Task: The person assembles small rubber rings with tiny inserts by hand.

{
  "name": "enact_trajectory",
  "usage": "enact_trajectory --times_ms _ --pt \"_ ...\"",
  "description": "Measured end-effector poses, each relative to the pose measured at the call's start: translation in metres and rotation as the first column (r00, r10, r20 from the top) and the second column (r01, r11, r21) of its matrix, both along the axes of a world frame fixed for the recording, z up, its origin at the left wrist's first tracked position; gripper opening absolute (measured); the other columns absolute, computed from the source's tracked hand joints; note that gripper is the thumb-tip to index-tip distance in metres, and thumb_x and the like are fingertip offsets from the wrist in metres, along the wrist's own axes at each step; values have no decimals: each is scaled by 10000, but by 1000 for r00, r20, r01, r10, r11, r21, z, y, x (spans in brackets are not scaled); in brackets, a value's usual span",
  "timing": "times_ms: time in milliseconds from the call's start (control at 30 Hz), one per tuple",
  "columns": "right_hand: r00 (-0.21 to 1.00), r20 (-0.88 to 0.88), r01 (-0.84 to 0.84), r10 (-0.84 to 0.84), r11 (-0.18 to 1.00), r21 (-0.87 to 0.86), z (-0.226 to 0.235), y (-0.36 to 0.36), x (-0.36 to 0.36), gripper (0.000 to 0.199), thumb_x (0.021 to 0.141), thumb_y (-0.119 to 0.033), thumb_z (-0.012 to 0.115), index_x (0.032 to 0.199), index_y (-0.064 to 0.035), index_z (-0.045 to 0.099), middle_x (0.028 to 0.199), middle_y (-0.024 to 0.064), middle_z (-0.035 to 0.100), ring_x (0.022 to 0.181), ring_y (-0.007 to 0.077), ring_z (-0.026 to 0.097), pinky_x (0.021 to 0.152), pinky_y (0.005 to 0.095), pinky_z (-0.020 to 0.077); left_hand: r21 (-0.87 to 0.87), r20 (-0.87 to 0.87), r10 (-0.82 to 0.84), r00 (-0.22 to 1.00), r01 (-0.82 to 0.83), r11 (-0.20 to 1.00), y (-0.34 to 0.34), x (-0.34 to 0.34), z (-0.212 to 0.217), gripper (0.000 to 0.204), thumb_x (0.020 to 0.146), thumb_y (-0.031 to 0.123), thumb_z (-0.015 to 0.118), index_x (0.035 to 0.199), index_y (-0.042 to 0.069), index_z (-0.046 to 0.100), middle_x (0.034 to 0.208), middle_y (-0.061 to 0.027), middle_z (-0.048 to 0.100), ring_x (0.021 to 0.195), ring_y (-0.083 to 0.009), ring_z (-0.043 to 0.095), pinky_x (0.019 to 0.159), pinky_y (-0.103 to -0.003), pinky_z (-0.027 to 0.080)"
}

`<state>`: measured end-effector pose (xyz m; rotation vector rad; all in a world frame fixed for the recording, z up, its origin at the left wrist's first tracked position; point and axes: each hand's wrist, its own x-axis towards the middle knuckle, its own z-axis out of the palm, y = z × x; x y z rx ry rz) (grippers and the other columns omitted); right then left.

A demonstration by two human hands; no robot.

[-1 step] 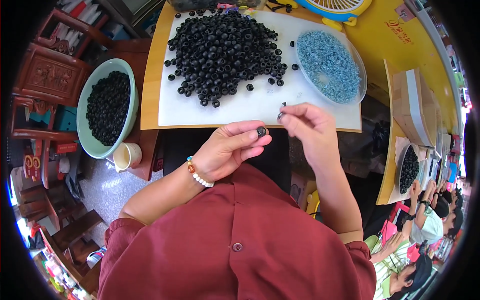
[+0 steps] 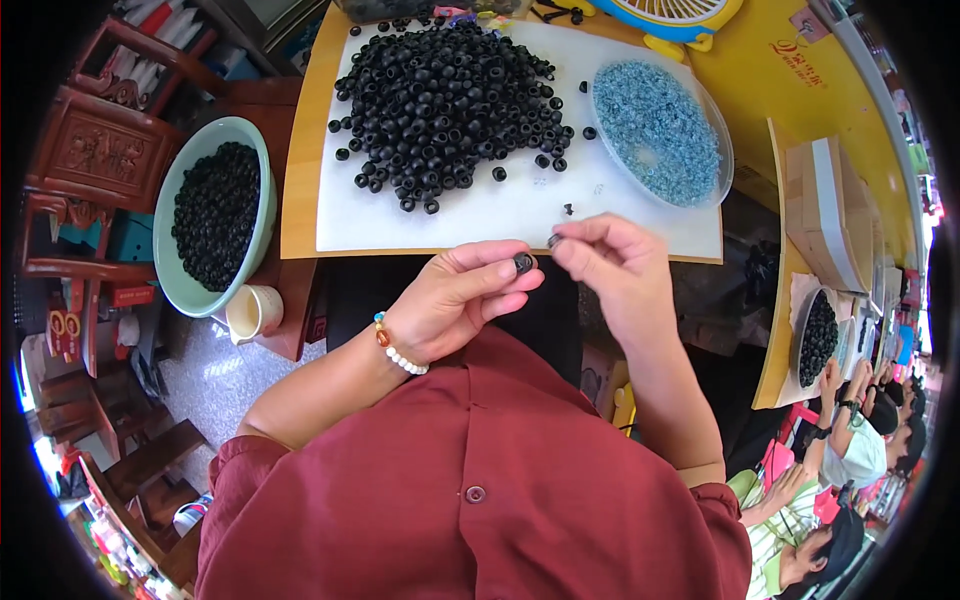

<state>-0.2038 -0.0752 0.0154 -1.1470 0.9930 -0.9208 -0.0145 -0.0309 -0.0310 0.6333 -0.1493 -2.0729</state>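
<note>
Hands meet just below the white mat (image 2: pixel 480 215): left hand (image 2: pixel 455 300) pinches a black ring bead (image 2: pixel 523 263) between thumb and fingertips, right hand (image 2: pixel 615 265) pinching a tiny dark piece (image 2: pixel 553 240) just beside it.

We pinch a black bead (image 2: pixel 523 263) in our left hand (image 2: pixel 455 305). Our right hand (image 2: pixel 615 268) holds a tiny piece (image 2: pixel 553 240) beside it, above the desk (image 2: pixel 300 150).
</note>
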Motion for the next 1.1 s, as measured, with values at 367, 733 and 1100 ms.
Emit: enact_trajectory --times_ms 367,733,1100 --pt "965 -253 -45 -71 904 -426 12 23 8 79 780 25 652 859 16 647 832 111 655 733 164 655 635 244 510 -78 53 33 998 -29 996 6 -5 14 206 856 -9 582 1059 -5 616 1008 -161 642 935 -238 647 784 -286 571" --pt "758 -568 -284 -321 622 -730 24 38 8 208 729 86 643 925 18 656 872 125 640 705 180 633 620 253 512 -32 23 -26 999 26 999 11 -5 14 165 849 4 599 1010 11 631 1021 -147 638 964 -258 638 796 -337 568" --pt "830 -450 -194 -331 585 -788 14 41 9 322 594 23 742 898 -26 650 852 74 637 674 208 597 621 300 460 -52 -17 -85 996 84 995 14 -6 17 138 818 -27 628 945 22 648 955 -109 650 895 -203 641 820 -339 556"
